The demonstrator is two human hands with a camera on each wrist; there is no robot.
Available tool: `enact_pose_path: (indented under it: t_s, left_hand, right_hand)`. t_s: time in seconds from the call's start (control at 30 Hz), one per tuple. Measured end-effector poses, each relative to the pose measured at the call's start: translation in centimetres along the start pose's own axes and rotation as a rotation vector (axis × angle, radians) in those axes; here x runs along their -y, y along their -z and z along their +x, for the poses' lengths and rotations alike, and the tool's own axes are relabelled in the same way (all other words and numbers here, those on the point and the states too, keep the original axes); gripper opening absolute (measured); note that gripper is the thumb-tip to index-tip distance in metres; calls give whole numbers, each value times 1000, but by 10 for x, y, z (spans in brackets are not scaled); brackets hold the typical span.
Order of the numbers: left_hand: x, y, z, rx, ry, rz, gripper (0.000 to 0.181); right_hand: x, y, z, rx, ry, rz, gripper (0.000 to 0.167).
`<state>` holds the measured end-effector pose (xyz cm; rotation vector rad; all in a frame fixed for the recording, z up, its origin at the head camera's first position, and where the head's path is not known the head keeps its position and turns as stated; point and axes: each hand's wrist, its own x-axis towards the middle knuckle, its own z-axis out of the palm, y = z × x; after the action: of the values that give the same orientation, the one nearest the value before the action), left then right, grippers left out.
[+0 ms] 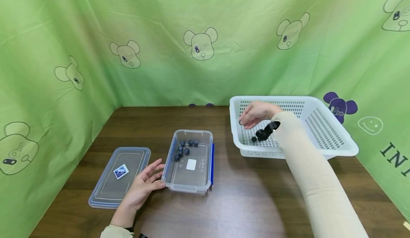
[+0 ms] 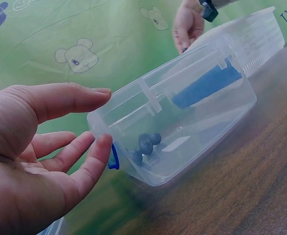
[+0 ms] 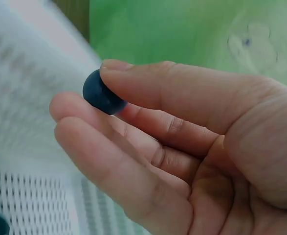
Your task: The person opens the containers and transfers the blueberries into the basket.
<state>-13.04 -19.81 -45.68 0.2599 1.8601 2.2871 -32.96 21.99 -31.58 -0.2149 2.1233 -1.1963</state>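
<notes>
My right hand (image 1: pixel 258 112) is over the left part of a white slotted plastic basket (image 1: pixel 339 149). Between thumb and fingers it pinches a blueberry (image 3: pixel 100 93), seen close up in the right wrist view. Another blueberry (image 1: pixel 254 139) lies on the basket floor below. My left hand (image 1: pixel 144 185) is at the left side of a clear plastic container (image 1: pixel 187 187), its fingers spread and relaxed, the thumb at the near left corner. Several blueberries (image 1: pixel 187 151) lie in the container, mostly toward its far left.
A clear lid (image 1: pixel 107 191) with a blue diamond label lies flat on the brown wooden table (image 1: pixel 250 202), left of the container. One blue latch flap (image 1: pixel 212 163) hangs on the container's right side. A green printed curtain (image 1: pixel 166 78) stands behind the table.
</notes>
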Motion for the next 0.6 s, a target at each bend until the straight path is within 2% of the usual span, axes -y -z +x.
enact_pose_path:
  t_s: [0.2, 0.4, 0.6]
  left_hand:
    - [2, 1, 1, 16, -15, -13, 78]
    - [2, 1, 2, 12, -6, -14, 80]
    - [1, 0, 2, -5, 9, -14, 82]
  right_hand:
    - [-32, 23, -5, -19, -64, 54, 31]
    - [-63, 40, -5, -34, -159, 64, 24]
    - [-82, 42, -6, -91, -251, 47, 21]
